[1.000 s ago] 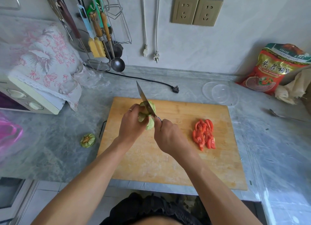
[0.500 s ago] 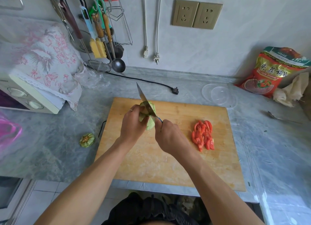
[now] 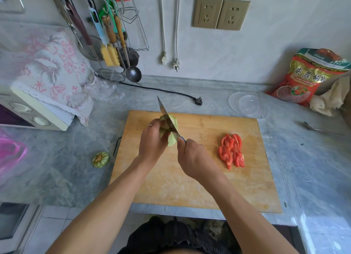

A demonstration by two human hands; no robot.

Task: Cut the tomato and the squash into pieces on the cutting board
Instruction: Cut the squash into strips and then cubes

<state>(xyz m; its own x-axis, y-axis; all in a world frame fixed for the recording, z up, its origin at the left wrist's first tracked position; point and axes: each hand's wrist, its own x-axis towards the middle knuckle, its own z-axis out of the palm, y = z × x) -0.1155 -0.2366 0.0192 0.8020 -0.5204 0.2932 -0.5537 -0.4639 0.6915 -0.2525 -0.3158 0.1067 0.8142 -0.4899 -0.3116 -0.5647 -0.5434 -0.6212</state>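
**Blade in the squash, both hands on the job**

Here we are over the wooden cutting board (image 3: 199,177), and the action sits at its far left end. The left hand (image 3: 152,142) comes in from below with the wrist bent and the knuckles up, fingers curled down over the pale green squash (image 3: 173,123), gripping it against the board (there is a ring on one finger). The right hand (image 3: 193,158) reaches in just beside it, fist wrapped tight round the blue handle of the kitchen knife (image 3: 167,117), of which only a sliver shows above the knuckles. The blade slants up and away to the far left, its edge sunk into the squash between the two hands, its tip poking out past the board's far edge. Both forearms converge in a V from the bottom of the view.

Over on the right half of the board, well apart from the hands, lie the red tomato slices (image 3: 231,151) in a tidy heap. Off the board on the grey countertop (image 3: 57,168), left side, rests the cut-off squash stem end (image 3: 101,159).
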